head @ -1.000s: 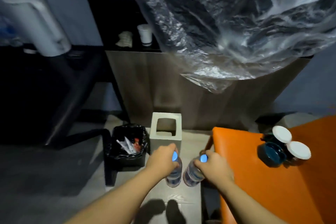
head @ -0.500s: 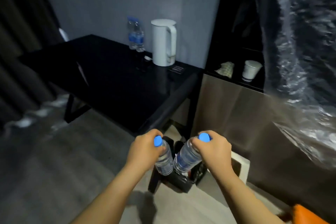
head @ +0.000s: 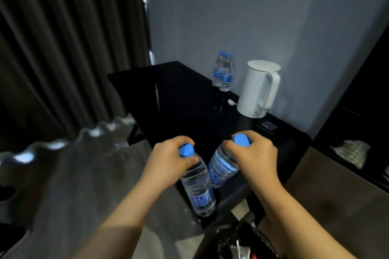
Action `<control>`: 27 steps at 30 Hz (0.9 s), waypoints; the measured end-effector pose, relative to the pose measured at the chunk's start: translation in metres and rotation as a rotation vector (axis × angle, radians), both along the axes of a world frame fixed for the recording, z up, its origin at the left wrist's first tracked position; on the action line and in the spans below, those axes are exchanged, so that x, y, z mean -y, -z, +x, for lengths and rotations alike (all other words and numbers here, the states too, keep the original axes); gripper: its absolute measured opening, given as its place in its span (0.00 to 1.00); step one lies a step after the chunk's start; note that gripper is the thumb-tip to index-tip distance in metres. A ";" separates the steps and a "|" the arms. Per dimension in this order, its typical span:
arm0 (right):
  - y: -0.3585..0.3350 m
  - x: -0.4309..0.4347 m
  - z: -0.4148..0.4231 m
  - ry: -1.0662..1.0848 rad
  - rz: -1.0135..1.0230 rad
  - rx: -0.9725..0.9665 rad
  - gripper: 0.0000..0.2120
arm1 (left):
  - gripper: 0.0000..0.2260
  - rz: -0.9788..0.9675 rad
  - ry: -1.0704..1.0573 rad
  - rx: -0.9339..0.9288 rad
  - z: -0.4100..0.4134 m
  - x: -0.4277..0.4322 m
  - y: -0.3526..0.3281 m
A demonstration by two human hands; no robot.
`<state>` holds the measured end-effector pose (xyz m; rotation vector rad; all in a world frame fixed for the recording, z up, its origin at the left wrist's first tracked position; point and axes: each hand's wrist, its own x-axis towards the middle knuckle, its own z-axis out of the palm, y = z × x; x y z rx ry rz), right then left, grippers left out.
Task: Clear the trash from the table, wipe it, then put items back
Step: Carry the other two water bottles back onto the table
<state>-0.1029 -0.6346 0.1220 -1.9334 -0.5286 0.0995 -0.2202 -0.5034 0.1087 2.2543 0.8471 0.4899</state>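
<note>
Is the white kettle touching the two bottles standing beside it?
Apart. The head view shows a gap of wall and tabletop between the kettle and the bottles.

A: The near left bottle (head: 197, 187) and near right bottle (head: 221, 167), what colours?
B: Both clear, with bright blue caps and blue labels.
A: And the far bottles (head: 223, 71)?
B: The same: clear, blue caps, blue labels. The kettle (head: 255, 88) right of them is plain white.
A: The table (head: 179, 101)?
B: Glossy black. Left of it the curtain (head: 63, 38) is dark grey, striped by vertical folds. The wall (head: 231, 6) is flat blue-grey. The cloth (head: 353, 149) at far right is pale with a fine woven pattern.
</note>
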 end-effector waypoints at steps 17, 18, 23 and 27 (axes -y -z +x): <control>0.014 -0.270 0.037 -0.015 -0.027 -0.067 0.04 | 0.17 0.098 -0.070 -0.019 0.041 -0.260 -0.004; 0.015 -0.285 0.039 -0.003 -0.027 -0.073 0.04 | 0.17 0.103 -0.062 -0.022 0.046 -0.275 -0.004; 0.016 -0.343 0.063 0.030 -0.045 -0.088 0.04 | 0.18 0.105 -0.038 -0.021 0.078 -0.336 -0.002; 0.020 -0.379 0.096 0.038 -0.063 -0.075 0.05 | 0.17 0.104 -0.034 -0.013 0.113 -0.375 0.002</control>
